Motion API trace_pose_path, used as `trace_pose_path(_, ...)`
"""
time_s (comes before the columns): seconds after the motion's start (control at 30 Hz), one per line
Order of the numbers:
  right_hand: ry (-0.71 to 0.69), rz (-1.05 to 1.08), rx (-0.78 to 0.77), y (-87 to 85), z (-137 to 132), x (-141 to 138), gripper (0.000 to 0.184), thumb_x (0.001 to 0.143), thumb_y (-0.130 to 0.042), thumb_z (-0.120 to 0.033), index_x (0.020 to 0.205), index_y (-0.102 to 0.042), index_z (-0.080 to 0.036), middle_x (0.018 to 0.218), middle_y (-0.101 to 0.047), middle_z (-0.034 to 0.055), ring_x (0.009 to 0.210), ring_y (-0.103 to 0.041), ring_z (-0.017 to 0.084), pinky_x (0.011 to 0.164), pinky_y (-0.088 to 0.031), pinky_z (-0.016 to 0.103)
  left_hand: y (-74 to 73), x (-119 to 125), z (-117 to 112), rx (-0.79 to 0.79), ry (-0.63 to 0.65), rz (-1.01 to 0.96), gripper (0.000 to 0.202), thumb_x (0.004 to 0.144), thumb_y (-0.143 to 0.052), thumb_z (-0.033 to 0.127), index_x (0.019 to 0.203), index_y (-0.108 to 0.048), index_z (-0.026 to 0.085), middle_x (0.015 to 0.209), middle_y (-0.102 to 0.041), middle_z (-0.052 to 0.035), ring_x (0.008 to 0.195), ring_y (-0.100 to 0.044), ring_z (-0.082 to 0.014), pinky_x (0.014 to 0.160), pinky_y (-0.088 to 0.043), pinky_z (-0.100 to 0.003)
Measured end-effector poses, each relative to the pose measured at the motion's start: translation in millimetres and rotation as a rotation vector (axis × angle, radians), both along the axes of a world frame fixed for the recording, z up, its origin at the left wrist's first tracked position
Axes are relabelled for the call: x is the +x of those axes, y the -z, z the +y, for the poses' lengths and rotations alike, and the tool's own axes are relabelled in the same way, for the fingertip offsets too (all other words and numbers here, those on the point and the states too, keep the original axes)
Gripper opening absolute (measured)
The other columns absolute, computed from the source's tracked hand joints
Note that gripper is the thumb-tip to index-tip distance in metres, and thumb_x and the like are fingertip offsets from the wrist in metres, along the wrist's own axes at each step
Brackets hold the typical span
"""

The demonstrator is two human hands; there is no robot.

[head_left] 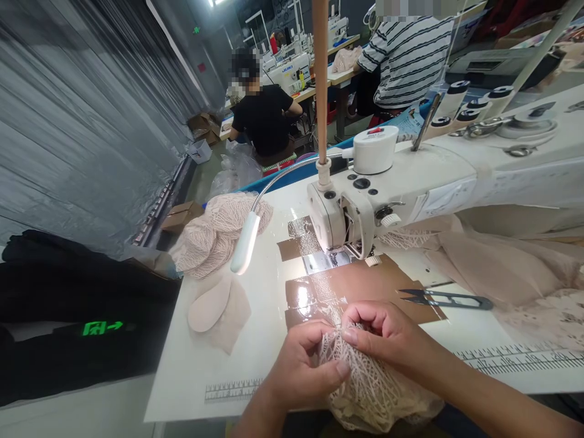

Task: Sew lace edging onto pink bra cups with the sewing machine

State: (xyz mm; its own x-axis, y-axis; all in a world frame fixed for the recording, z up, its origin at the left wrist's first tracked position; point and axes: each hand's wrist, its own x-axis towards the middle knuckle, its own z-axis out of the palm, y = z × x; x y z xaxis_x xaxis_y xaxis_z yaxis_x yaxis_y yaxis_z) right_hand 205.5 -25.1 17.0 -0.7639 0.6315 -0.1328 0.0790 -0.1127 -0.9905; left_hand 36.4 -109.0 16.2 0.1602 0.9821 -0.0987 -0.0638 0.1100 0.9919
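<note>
Both hands are at the front edge of the sewing table (173, 389), gripping a beige lace fabric piece (365, 389) that hangs over the edge. My left hand (303, 365) pinches the lace from the left, thumb lying across it. From the right, my right hand (381, 331) pinches its gathered top edge between thumb and finger. Just beyond them stands a white sewing machine (340, 213), its needle area lit, with brown taped sheeting (365, 283) around the needle plate. Thread snips (449, 298) lie right of my hands. Fingertips partly hide the pinched edge.
Stacked lace pieces (214, 234) and a beige oval pad (210, 304) lie on the left. A gooseneck lamp (246, 243) reaches over the table. Beige fabric (493, 255) covers the right side. Two people sit at machines beyond, one in a black shirt (264, 118), one in stripes (410, 61).
</note>
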Motion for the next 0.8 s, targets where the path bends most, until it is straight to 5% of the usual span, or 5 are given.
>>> trace_pose_path(0.43,-0.006,0.113,-0.362,4.2,6,-3,0.040,0.074,-0.066,-0.055,0.077,-0.053,-0.017,0.066,-0.045,-0.0028,0.060,-0.040,0.011,0.056,-0.034,0.023,7.0,12,1,-0.258,-0.431,-0.386,0.036,0.066,-0.073,0.041,0.064,-0.049,0.015,0.058,-0.052,0.0014,0.053,-0.048,-0.0101,0.057,-0.041,-0.024)
trace_pose_path(0.57,0.139,-0.016,-0.182,6.8,22,19,0.040,0.075,-0.062,-0.057,0.085,-0.059,-0.019,0.070,-0.050,-0.0006,0.064,-0.047,0.014,0.062,-0.042,0.027,-27.6,-37,-1,-0.141,-0.833,-0.113,0.020,0.072,-0.065,0.034,0.078,-0.057,0.016,0.060,-0.055,0.0031,0.053,-0.052,-0.0116,0.056,-0.042,-0.024)
trace_pose_path(0.67,0.233,-0.113,-0.064,10.7,30,36,0.039,0.074,-0.061,-0.058,0.082,-0.061,-0.020,0.067,-0.051,0.0003,0.060,-0.046,0.014,0.058,-0.043,0.028,-43.6,-63,6,0.081,-1.084,0.400,0.018,0.075,-0.064,0.034,0.072,-0.058,0.017,0.057,-0.051,0.0036,0.053,-0.048,-0.0123,0.054,-0.040,-0.023)
trace_pose_path(0.73,0.251,-0.163,0.023,12.2,33,41,0.036,0.076,-0.059,-0.056,0.083,-0.063,-0.021,0.069,-0.055,0.0016,0.061,-0.049,0.015,0.056,-0.044,0.027,-37.8,-60,21,0.260,-0.915,0.775,0.018,0.080,-0.058,0.029,0.067,-0.057,0.018,0.060,-0.052,0.0010,0.059,-0.048,-0.0141,0.059,-0.040,-0.026)
trace_pose_path(0.8,0.234,-0.215,0.134,11.2,35,40,0.031,0.079,-0.057,-0.050,0.087,-0.064,-0.021,0.076,-0.060,0.0030,0.066,-0.053,0.016,0.059,-0.044,0.027,-19.1,-41,42,0.392,-0.550,1.023,0.018,0.084,-0.052,0.021,0.066,-0.057,0.019,0.067,-0.055,-0.0037,0.068,-0.049,-0.0178,0.068,-0.041,-0.030)
